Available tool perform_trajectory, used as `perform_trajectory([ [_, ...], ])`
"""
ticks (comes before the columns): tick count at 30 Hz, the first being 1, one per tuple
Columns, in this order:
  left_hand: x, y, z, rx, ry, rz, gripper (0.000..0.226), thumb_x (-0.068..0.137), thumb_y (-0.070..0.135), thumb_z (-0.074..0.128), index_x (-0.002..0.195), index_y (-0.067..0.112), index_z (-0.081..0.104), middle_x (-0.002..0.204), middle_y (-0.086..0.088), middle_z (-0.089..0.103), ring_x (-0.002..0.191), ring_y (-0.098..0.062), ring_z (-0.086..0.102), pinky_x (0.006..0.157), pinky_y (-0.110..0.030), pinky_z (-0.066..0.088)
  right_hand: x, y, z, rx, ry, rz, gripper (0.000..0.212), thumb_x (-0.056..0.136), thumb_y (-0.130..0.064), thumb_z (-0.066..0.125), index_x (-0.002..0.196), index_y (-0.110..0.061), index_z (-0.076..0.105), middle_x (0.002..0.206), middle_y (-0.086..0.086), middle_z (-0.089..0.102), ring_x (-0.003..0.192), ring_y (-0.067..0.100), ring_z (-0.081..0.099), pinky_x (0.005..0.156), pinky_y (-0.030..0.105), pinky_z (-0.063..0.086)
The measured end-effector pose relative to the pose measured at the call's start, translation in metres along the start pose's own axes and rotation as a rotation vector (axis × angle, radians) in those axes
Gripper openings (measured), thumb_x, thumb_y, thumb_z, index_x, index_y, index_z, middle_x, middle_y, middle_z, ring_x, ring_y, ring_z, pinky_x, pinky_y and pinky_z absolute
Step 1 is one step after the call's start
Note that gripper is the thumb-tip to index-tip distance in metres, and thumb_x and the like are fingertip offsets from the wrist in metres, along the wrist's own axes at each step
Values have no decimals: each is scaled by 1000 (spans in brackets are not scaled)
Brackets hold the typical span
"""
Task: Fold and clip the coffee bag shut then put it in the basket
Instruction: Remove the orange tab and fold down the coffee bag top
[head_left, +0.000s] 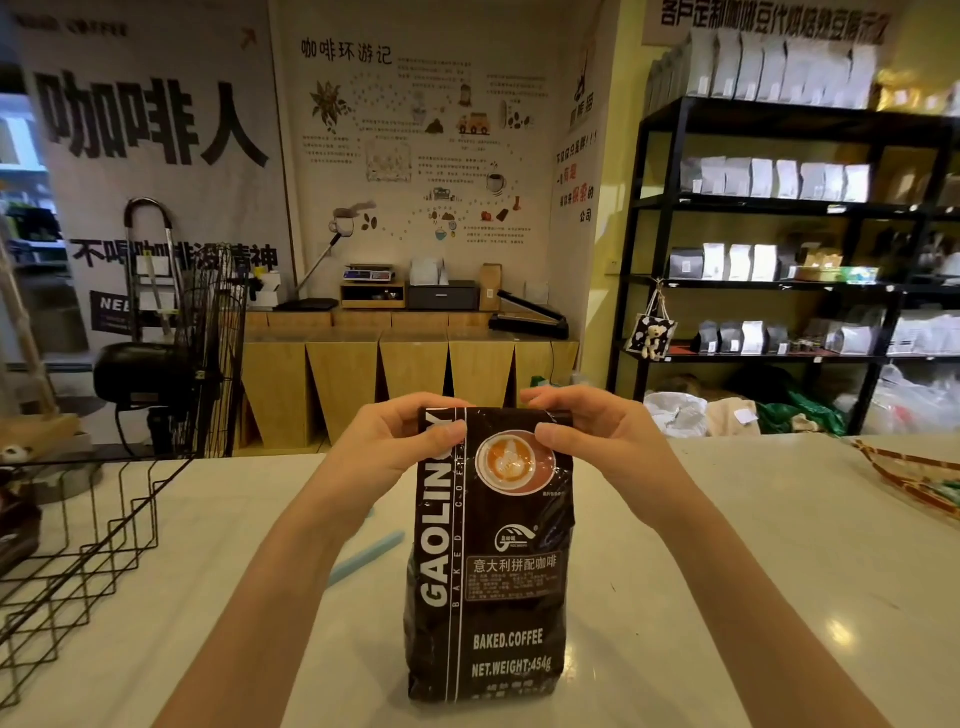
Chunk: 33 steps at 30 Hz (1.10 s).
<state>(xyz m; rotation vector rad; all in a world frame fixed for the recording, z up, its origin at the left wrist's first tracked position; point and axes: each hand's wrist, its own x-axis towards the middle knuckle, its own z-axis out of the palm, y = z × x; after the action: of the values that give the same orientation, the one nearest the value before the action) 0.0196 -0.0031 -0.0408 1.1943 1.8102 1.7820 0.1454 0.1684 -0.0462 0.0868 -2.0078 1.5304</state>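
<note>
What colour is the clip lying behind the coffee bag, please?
Light blue clip, seen in the head view.

white counter (727, 545) in front, red-patterned strap (904, 467) lying at its right edge. black fan (208, 353) stands past the counter on the left, black shelving (779, 280) with rows of white and dark pouches on the right. wooden bench (410, 353) at the back wall holds a scale (370, 272) and a black heat sealer (530, 317), posters above.

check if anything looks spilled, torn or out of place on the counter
Nothing stands out. The coffee bag stands upright on the white counter, with the left hand and right hand pinching its folded top. No spill shows. The light blue clip lies behind it, not yet on the bag.
</note>
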Motion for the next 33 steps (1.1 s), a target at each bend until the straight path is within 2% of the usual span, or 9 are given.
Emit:
perform_trajectory([
  [3,-1,-1,2,-37,-2,-18,15,80,18,60,93,18,67,80,-1,74,77,-14,69,67,-22,54,0,0,2,-8,8,14,26,69,-25,65,94,-20,66,82,-10,75,85,13,71,67,21,56],
  [6,1,-2,5,-65,15,-27,17,80,20,60,94,15,68,81,-3,73,74,-13,69,66,-21,53,1,1,3,-3,24,37,29,73,-24,64,102,-21,65,80,-9,76,84,14,72,66,21,57],
  [9,2,-2,9,-121,83,-31,15,80,23,59,86,15,71,72,1,72,66,-9,66,61,-17,51,1,0,3,-36,54,28,14,80,-14,64,91,-21,68,71,-10,76,75,11,72,62,17,55],
  [12,2,0,11,-167,104,-26,13,81,20,58,79,15,70,63,4,72,59,-6,65,56,-15,50,0,-2,4,-23,75,37,13,80,-9,63,82,-21,69,64,-10,74,67,7,71,57,14,53],
  [19,0,2,9,-182,82,-29,13,81,18,58,81,11,69,60,4,71,57,-5,65,52,-12,49,1,-5,6,23,87,66,11,78,-8,65,79,-17,71,62,-6,74,64,10,71,58,16,54],
  [25,0,1,9,-186,80,-17,12,80,16,59,83,12,70,64,1,73,61,-9,66,56,-15,51,2,-4,7,59,107,108,9,77,-10,66,77,-17,71,62,-4,74,63,11,71,57,16,54],
  [28,-1,1,7,-215,74,-39,17,72,22,62,85,13,71,66,1,73,62,-9,67,56,-15,52,1,-5,7,63,87,126,9,73,-16,67,80,-19,72,65,-4,75,66,12,71,59,17,56],
  [33,-2,3,6,-231,24,-85,29,64,29,62,87,12,71,66,1,73,62,-9,67,57,-16,52,0,-7,4,91,42,152,24,63,-30,66,83,-18,73,70,-3,76,70,13,71,61,18,56],
])
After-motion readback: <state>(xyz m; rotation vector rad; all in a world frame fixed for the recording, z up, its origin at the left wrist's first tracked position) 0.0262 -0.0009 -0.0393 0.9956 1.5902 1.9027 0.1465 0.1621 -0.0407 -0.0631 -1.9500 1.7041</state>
